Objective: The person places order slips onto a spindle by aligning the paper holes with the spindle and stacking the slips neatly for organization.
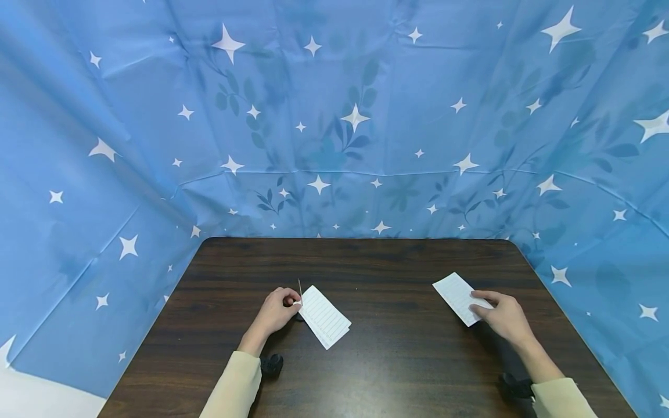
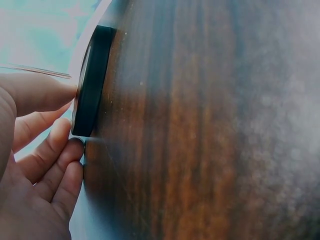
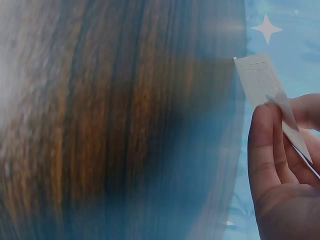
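Lined white paper slips [image 1: 325,318] lie over a dark thick base [image 2: 92,82] on the table, left of centre. Beside their upper end a thin upright metal spike [image 1: 300,287] rises; in the left wrist view the same spike [image 2: 35,70] juts out sideways. My left hand [image 1: 279,310] pinches the slips' end next to the spike, thumb and forefinger close together; their exact contact is partly hidden. Off to the right, my right hand [image 1: 503,316] pinches another printed white slip [image 1: 456,295] between thumb and fingers. That slip [image 3: 262,82] is raised above the tabletop in the right wrist view.
A dark wood-grain table [image 1: 397,371] with rounded far corners lies under both hands. Blue cloth [image 1: 334,116] with white stars hangs behind it and along both sides. Black wrist devices [image 1: 272,367] sit at both cuffs.
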Tool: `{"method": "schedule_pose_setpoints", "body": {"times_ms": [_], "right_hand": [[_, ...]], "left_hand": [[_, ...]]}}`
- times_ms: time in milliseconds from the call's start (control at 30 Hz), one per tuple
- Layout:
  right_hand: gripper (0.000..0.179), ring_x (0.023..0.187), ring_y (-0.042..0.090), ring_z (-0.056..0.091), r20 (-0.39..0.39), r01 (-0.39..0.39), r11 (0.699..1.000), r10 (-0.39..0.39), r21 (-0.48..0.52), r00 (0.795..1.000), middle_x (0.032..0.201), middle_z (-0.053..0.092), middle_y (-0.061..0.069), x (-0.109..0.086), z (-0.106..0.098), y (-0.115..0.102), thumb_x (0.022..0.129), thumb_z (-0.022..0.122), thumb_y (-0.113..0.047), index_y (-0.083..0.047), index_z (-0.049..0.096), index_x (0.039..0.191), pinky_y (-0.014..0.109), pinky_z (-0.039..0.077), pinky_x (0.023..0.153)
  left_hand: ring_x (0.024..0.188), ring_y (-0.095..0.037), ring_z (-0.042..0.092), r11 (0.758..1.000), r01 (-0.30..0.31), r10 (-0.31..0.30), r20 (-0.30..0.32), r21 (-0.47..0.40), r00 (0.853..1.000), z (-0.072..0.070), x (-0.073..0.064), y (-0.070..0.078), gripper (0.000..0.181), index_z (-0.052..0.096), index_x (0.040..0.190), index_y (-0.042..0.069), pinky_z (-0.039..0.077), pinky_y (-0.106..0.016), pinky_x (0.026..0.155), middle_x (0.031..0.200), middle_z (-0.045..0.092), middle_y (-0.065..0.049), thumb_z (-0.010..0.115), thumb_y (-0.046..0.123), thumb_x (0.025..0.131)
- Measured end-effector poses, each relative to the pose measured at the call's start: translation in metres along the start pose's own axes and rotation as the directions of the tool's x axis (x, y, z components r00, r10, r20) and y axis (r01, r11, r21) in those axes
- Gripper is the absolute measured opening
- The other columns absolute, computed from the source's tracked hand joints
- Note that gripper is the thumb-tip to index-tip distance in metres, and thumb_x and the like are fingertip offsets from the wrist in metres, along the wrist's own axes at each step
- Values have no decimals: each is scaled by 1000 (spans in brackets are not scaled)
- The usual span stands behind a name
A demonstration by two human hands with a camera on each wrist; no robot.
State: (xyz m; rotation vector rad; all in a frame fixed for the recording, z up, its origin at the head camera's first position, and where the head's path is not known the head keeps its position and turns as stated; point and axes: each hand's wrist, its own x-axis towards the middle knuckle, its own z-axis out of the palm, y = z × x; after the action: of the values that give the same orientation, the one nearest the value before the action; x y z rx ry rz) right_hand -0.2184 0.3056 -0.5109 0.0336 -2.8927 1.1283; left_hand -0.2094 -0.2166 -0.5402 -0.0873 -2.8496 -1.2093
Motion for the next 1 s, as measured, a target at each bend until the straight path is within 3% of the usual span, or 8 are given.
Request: {"method": "schedule_pose_setpoints", "body": {"times_ms": [533, 800, 1000], "right_hand": [[44, 120, 45, 57, 7, 24, 998, -24, 56, 1000, 133, 60, 30, -6, 10, -13, 97, 70, -22, 5, 64, 130, 57, 50, 89], [48, 127, 45, 52, 29, 17, 990, -21, 138, 999, 137, 57, 29, -6, 14, -20, 98, 69, -24, 5, 60, 135, 59, 46, 97], [47, 125, 41, 55, 12, 34, 990, -36, 139, 999, 136, 59, 27, -7, 17, -29, 97, 70, -25, 4, 62, 134, 50, 50, 94]], "left_hand": [[82, -18, 47, 1000, 6, -6, 25, -21, 1000, -1, -1, 0, 6, 69, 96, 9, 40, -38, 74, 89, 52, -1, 71, 6, 92], [82, -18, 48, 1000, 8, -7, 20, -29, 1000, -1, -1, 1, 6, 69, 96, 9, 41, -38, 75, 89, 53, -1, 71, 6, 92], [82, -18, 48, 1000, 6, -5, 21, -28, 1000, -1, -1, 0, 6, 69, 96, 10, 41, -38, 75, 89, 53, -1, 71, 6, 92]]}}
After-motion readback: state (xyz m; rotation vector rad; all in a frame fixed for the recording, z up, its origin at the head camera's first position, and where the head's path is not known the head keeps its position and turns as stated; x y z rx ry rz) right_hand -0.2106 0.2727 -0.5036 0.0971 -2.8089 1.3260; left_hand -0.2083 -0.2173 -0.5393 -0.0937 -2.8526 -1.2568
